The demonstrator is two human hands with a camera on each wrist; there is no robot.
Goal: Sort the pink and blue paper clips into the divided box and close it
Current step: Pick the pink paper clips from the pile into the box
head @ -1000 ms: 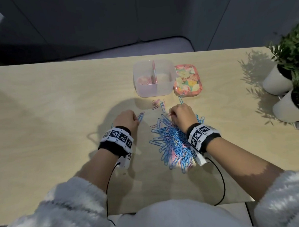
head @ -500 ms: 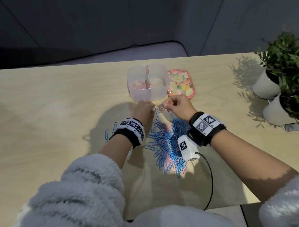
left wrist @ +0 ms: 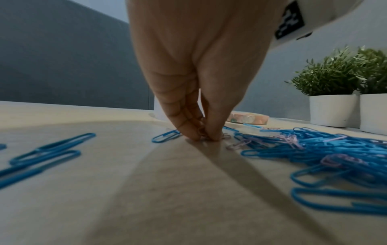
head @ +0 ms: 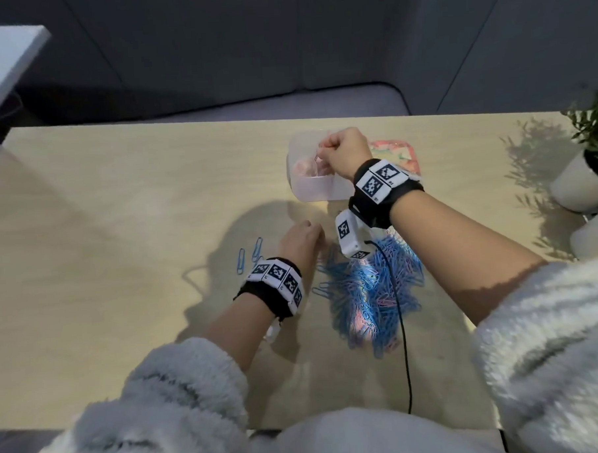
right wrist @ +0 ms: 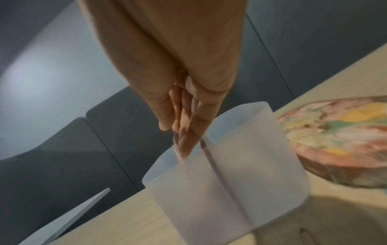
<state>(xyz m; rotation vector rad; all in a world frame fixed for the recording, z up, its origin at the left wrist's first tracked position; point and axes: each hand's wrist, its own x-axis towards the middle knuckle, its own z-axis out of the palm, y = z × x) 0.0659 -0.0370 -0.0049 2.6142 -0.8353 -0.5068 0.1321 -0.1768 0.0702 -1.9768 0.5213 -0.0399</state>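
Note:
A translucent divided box (head: pixel 318 190) (right wrist: pixel 251 174) stands open at the table's far middle, with pink clips in its left compartment. Its flowered lid (head: pixel 406 155) (right wrist: pixel 339 139) lies to the right of it. My right hand (head: pixel 325 150) (right wrist: pixel 182 142) hovers over the left compartment and pinches a pink paper clip (head: pixel 317 157) that hangs down. A heap of mostly blue clips (head: pixel 369 291) (left wrist: pixel 326 154) with some pink ones lies nearer me. At the heap's left edge my left hand (head: pixel 308 231) (left wrist: pixel 204 134) pinches a pink clip (left wrist: pixel 202 131) against the table.
Three loose blue clips (head: pixel 249 254) (left wrist: pixel 48 149) lie left of my left hand. Two potted plants in white pots (head: pixel 583 183) (left wrist: pixel 333 109) stand at the right edge. A black cable (head: pixel 401 324) runs from my right wrist across the heap.
My right hand has lifted from the heap and moved forward over the box's left compartment with a pink clip. My left hand stays at the heap's left edge, fingertips down.

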